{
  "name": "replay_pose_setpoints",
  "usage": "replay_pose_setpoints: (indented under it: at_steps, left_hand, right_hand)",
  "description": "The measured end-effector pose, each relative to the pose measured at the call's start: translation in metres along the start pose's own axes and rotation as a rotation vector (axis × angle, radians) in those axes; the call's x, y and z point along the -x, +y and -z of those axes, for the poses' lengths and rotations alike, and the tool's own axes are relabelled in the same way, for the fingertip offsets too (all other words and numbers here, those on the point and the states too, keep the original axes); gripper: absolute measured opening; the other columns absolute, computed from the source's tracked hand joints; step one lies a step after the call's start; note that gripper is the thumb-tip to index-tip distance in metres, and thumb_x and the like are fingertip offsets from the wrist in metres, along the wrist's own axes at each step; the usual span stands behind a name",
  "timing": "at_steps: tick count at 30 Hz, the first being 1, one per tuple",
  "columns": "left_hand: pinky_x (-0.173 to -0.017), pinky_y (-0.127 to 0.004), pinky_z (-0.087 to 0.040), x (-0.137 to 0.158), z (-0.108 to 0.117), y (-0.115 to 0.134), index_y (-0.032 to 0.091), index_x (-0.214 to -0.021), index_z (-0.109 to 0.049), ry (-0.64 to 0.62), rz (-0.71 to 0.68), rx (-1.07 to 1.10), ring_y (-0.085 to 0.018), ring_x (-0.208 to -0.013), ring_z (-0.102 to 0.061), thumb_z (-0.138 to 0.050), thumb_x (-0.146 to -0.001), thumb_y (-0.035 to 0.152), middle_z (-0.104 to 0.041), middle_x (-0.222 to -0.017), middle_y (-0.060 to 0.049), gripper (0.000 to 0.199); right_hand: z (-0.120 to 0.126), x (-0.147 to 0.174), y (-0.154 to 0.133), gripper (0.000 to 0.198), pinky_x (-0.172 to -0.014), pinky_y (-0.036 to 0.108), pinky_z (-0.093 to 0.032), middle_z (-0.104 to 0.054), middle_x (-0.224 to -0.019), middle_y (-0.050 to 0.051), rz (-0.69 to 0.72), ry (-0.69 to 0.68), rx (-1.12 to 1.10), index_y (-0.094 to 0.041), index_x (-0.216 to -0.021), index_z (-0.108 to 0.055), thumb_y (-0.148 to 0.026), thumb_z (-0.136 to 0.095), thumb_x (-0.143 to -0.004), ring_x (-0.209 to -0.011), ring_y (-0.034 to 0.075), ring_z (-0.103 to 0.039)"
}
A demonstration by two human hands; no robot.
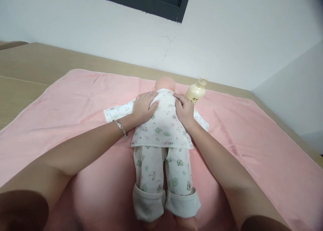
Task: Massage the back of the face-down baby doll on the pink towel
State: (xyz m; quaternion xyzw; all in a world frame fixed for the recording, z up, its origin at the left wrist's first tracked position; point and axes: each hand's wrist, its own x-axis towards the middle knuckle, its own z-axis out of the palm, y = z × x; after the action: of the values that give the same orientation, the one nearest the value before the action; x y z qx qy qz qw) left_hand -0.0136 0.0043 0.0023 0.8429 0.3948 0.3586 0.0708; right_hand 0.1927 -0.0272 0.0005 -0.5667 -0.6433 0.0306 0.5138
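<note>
A baby doll (165, 131) lies stretched out with its head away from me, dressed in white long-sleeved pajamas with small green animal prints. Its trouser legs (148, 202) are turned up in thick pale cuffs. My left hand (145, 106) rests on the doll's left-side shoulder, fingers stretched toward the collar and thumb apart. On the other shoulder, my right hand (185, 111) has its fingers curled over the cloth near the collar. The doll's head (165, 84) shows only as a smooth round top; its face is not visible.
A pink blanket (101, 89) lies under the doll on a wooden surface (32, 62). Just beyond my right hand, a pale yellow pump bottle (196, 90) leans to the right. A white wall (222, 39) with a dark frame (151, 3) stands behind.
</note>
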Motion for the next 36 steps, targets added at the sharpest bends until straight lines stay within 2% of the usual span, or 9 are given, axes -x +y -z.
replay_pose_setpoints:
  at_steps: [15,36]
  left_hand:
    - [-0.113,-0.047,-0.04,-0.0002,0.0004,0.0006,0.014,-0.135,-0.058,0.0,0.004,0.007,-0.028,-0.131,-0.056,-0.029,-0.098,0.047,-0.063,-0.139,-0.011,0.058]
    - [-0.113,-0.046,-0.04,-0.0005,0.0016,0.002,0.014,-0.135,-0.059,-0.005,0.007,0.012,-0.027,-0.131,-0.055,-0.028,-0.098,0.047,-0.063,-0.139,-0.011,0.058]
  right_hand:
    - [-0.0005,-0.0004,0.0012,0.038,-0.101,0.049,-0.054,-0.077,-0.116,0.006,0.005,-0.007,0.009,-0.022,-0.106,-0.076,-0.025,-0.046,-0.084,-0.112,0.027,-0.07]
    - [0.0004,-0.0006,0.0,0.038,-0.101,0.048,-0.054,-0.077,-0.113,0.004,0.02,-0.004,0.019,-0.024,-0.104,-0.076,-0.023,-0.044,-0.084,-0.109,0.025,-0.07]
